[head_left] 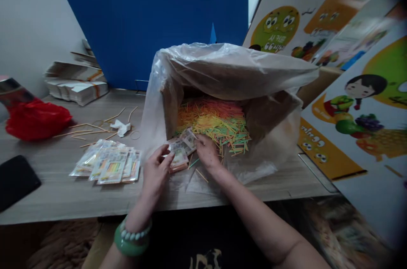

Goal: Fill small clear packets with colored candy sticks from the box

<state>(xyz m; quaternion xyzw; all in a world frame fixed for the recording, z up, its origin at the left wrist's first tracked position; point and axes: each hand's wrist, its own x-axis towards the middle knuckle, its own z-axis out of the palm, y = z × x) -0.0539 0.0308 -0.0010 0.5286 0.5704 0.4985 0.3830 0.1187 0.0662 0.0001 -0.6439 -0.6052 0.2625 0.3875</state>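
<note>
In front of me stands a box lined with clear plastic (280, 150), tipped so its mouth faces me. Thin coloured sticks (213, 123) in yellow, green and pink are heaped inside it. At the box's lip my right hand (208, 153) pinches a small clear packet (189, 140), lifted at a tilt. Under it lie more printed packets (177, 156). My left hand (158, 165) rests at their left edge with thumb and fingers apart, wearing a green bangle and a beaded bracelet at the wrist. A pile of filled packets (111, 165) lies left of it.
Loose sticks (85, 131) and a crumpled white scrap (121, 128) lie on the table. Further left are a red plastic bag (38, 118), a black phone-like slab (17, 182) and stacked flat cartons (76, 82). Large printed boxes (356, 125) stand at right.
</note>
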